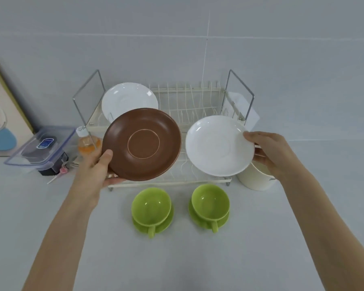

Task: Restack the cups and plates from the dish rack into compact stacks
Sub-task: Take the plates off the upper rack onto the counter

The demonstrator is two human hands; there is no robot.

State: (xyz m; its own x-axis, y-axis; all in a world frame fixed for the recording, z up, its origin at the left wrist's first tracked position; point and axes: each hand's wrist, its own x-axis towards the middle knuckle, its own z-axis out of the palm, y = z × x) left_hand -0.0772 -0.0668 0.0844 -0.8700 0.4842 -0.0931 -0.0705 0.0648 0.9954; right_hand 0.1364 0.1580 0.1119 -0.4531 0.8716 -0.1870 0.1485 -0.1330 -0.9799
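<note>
While the left hand [95,171] grips a brown plate [142,143] by its rim, the right hand [271,153] holds a white plate [216,145] (fingers closed on its edge), both tilted before the dish rack [185,106]. Another white plate [128,99] stands inside. Two green cups [151,206] on saucers rest on the desk [177,259].

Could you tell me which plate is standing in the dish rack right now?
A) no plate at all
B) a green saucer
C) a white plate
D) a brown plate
C: a white plate stands upright at the left end of the dish rack, while the brown plate is in the left hand and another white plate in the right hand.
</note>
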